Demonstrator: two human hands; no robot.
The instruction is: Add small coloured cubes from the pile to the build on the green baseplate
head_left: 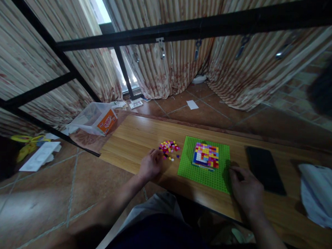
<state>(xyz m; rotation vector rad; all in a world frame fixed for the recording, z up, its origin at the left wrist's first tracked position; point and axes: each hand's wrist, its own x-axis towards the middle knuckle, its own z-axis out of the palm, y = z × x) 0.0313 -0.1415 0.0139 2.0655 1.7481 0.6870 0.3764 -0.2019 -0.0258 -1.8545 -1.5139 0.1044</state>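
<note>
A green baseplate [188,166] lies on a low wooden table [132,137], with a multicoloured block of small bricks [206,155] built on its middle. Just left of the plate lies a loose pile of small pink, yellow and red bricks [169,148]. My left hand [150,165] rests on the table right beside that pile, fingers curled; what they hold, if anything, is hidden. My right hand [244,188] sits at the plate's right front corner, fingers bent and touching its edge.
A black flat tablet [264,169] lies right of the plate, and a white cloth [319,191] at the far right. On the tiled floor stand a clear plastic box [96,117], papers and yellow scissors [27,142]. Black metal bars [186,28] cross overhead; curtains hang behind.
</note>
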